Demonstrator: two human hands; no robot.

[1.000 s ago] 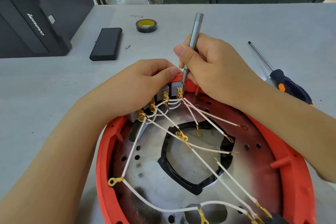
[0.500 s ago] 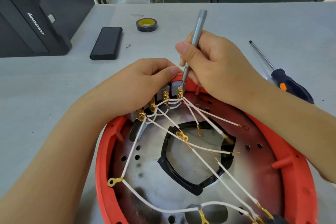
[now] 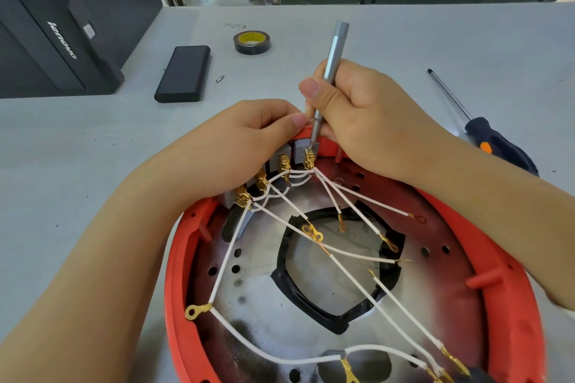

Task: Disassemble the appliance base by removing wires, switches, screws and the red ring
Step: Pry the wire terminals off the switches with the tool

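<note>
The round appliance base lies open side up, a red ring (image 3: 510, 286) around a scorched metal plate (image 3: 258, 298) with a black-edged central opening. White wires (image 3: 351, 278) with brass terminals fan out from a row of grey switches (image 3: 281, 162) at the far rim. My left hand (image 3: 236, 146) grips the rim and the switches there. My right hand (image 3: 367, 118) holds a slim silver screwdriver (image 3: 329, 71) like a pen, its tip on the brass terminal (image 3: 309, 158) of the rightmost switch.
A black-handled screwdriver (image 3: 485, 137) lies on the grey table to the right. Behind are a roll of black tape (image 3: 252, 42), a flat black box (image 3: 183, 73), a small loose bit (image 3: 220, 78) and a black computer case (image 3: 56, 28) at far left.
The silver screwdriver has tilted slightly, its top end swinging a little to the right while its tip stays on the same terminal. My left hand has not moved.
</note>
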